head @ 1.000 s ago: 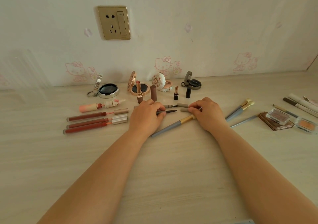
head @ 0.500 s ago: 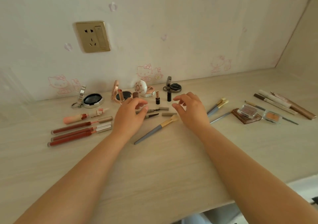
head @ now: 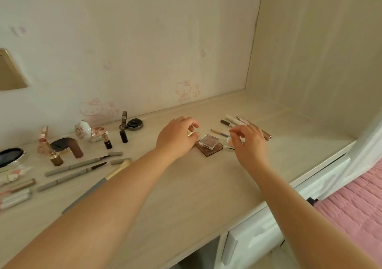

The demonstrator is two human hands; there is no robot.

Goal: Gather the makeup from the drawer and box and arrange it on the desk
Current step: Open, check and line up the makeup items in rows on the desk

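Note:
On the desk (head: 196, 190) my left hand (head: 177, 136) curls over the gold end of a makeup brush (head: 189, 133), which shows between thumb and forefinger; the rest of the brush is hidden under the hand. Just right of it lies a brown eyeshadow palette (head: 208, 146) with a clear case on top. My right hand (head: 248, 142) hovers with loosely bent fingers over a small clear blush case (head: 228, 144) and holds nothing. Behind it lie a thin brush (head: 219, 132) and several pencils (head: 231, 120).
At the left lie grey eyeliner pens (head: 82, 163), a long grey-handled brush (head: 116, 170), lipsticks (head: 107, 141) and open compacts (head: 134, 124). A side wall (head: 310, 51) closes the desk at the right. White drawer fronts (head: 258, 237) and pink bedding (head: 355, 206) lie below.
Both hands left the eyeliner pens and moved right to the brushes and palettes. My view has swung right and closer to the desk.

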